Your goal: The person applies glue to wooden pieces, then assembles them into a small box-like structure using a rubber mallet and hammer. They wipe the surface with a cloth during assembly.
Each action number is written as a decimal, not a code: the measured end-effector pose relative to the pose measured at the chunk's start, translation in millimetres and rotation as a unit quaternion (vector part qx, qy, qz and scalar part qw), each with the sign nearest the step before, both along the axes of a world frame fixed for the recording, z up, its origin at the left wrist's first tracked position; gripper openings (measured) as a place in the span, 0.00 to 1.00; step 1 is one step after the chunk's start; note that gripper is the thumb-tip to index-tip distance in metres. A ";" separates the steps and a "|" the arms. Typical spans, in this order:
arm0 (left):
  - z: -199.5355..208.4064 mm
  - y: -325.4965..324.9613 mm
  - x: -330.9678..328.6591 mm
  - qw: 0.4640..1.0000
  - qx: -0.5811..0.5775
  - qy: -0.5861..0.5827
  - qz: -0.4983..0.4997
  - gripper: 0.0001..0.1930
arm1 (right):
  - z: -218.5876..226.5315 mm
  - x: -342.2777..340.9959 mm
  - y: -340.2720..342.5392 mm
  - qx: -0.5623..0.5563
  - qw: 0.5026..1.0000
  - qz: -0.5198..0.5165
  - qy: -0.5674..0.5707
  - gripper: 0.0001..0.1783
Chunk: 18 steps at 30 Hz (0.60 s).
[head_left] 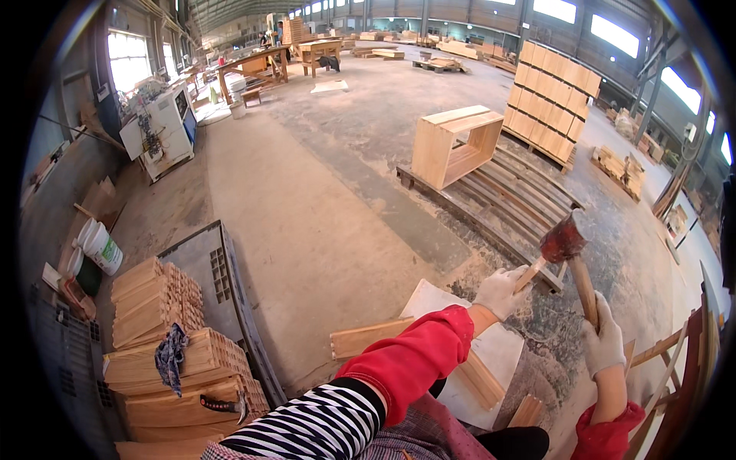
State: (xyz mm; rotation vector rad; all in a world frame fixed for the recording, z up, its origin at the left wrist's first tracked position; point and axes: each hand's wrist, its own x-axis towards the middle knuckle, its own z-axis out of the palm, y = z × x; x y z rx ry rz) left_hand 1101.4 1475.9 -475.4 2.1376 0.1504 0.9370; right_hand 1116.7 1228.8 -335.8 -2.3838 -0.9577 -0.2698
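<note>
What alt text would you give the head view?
Two white-gloved hands, left hand and right hand, grip the wooden handle of a red-headed mallet over a sawdust-strewn workshop floor. Stacked boards lie left; a wooden box frame rests on a pallet.

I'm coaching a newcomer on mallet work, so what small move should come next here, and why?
Probably bring the mallet down and settle it first. Its dark red head sits raised above both gloved hands: the right hand grips the wooden handle, while the left hand holds a thin stick just under the head. No workpiece shows beneath it, only the dusty floor and the pallet.
</note>
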 end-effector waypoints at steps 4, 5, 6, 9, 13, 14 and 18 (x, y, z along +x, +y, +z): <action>3.0 5.2 -8.2 1.000 0.003 0.029 0.007 0.25 | 43.5 -28.5 5.2 0.013 0.997 -0.021 0.069 0.34; 0.8 5.0 -7.4 1.000 0.006 0.014 0.007 0.25 | 43.4 -32.7 2.2 0.053 0.997 0.005 0.051 0.34; -1.0 5.5 -6.2 1.000 0.008 -0.001 0.007 0.25 | 40.6 -38.3 2.0 0.083 0.995 0.014 0.050 0.34; -8.3 -0.2 3.1 1.000 0.010 0.002 0.014 0.25 | 24.4 -56.5 5.5 0.155 0.985 0.011 0.077 0.34; 6.6 0.3 -2.1 0.999 0.022 0.035 0.005 0.24 | 39.9 -49.3 -2.9 -0.057 0.995 -0.024 0.082 0.33; 4.6 -1.0 -4.0 0.999 0.019 0.037 0.017 0.23 | 47.7 -50.8 -2.4 -0.063 0.997 -0.019 0.034 0.33; -4.3 -1.9 0.6 1.000 0.002 0.000 0.022 0.23 | 44.2 -42.7 0.5 0.158 0.986 0.017 0.054 0.32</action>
